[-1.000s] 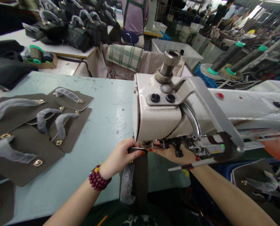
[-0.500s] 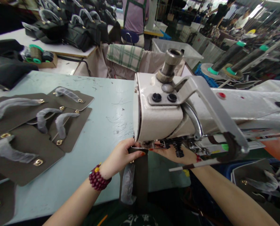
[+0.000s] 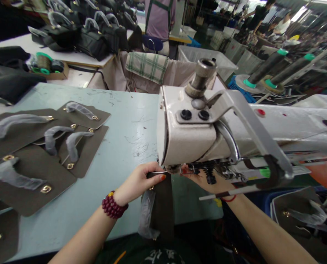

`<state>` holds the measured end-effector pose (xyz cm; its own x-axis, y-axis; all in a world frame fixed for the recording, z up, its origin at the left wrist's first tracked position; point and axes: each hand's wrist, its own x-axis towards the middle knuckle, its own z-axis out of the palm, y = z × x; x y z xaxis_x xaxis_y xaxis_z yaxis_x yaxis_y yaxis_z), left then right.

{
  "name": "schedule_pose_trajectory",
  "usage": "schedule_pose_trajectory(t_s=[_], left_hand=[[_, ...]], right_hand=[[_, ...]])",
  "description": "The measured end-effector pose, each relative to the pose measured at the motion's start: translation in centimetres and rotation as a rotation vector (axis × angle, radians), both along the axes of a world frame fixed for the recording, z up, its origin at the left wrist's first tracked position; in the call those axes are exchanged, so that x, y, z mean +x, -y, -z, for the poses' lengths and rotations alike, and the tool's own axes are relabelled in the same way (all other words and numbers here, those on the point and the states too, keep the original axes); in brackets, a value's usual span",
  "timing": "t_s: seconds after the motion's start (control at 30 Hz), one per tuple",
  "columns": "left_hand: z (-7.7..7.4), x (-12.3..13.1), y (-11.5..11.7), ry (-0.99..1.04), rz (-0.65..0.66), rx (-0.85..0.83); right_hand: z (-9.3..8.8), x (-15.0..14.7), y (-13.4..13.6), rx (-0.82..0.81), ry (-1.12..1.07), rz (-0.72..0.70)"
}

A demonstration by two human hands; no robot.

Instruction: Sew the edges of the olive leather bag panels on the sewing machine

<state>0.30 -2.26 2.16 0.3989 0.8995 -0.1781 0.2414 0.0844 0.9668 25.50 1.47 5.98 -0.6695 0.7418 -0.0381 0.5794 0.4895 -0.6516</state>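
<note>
Under the head of a white sewing machine (image 3: 191, 139), a grey-brown bag panel (image 3: 163, 209) lies with one end at the needle area and the other toward my body. A handle (image 3: 146, 211) wrapped in clear plastic is fixed to it by gold-coloured hardware. My left hand (image 3: 142, 181) pinches the panel's far left edge between thumb and fingers, just left of the machine head. On the other side, my right hand (image 3: 204, 179) reaches under the machine arm near the panel's right edge. Machine parts hide most of its fingers, and the needle is out of sight.
Several similar panels (image 3: 33, 198) with wrapped handles cover the left of the pale blue table (image 3: 124, 146). More pieces sit in a bin (image 3: 270, 201) at lower right. Thread cones (image 3: 268, 68) stand behind the machine. Black bags (image 3: 91, 42) and a person (image 3: 160, 22) are farther back.
My left hand has shifted slightly left along the panel's far edge, its thumb farther from the needle area. My right fingertips have drawn slightly right. The view has moved a little.
</note>
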Motion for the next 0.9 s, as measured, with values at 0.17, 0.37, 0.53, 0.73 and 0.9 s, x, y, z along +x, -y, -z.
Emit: schedule_pose_trajectory(t_s=[0.17,0.37,0.53,0.73,0.9], left_hand=[[0.6,-0.4,-0.1,0.041,-0.026,-0.005],[0.3,-0.6,-0.3,0.061,-0.058,0.075],[0.0,-0.4,-0.2,0.070,-0.034,0.072],[0.0,-0.5,-0.1,0.038,-0.028,0.128],[-0.2,-0.6,-0.3,-0.029,-0.010,0.166]], right_hand=[[1.8,0.0,2.6,-0.072,-0.035,0.147],[2.9,-1.2,3.2,-0.109,-0.103,0.228],[1.6,-1.4,2.0,-0.051,-0.048,0.170],[-0.7,-1.6,0.9,-0.001,0.050,0.077],[-1.1,-1.9,0.3,0.031,0.004,0.007]])
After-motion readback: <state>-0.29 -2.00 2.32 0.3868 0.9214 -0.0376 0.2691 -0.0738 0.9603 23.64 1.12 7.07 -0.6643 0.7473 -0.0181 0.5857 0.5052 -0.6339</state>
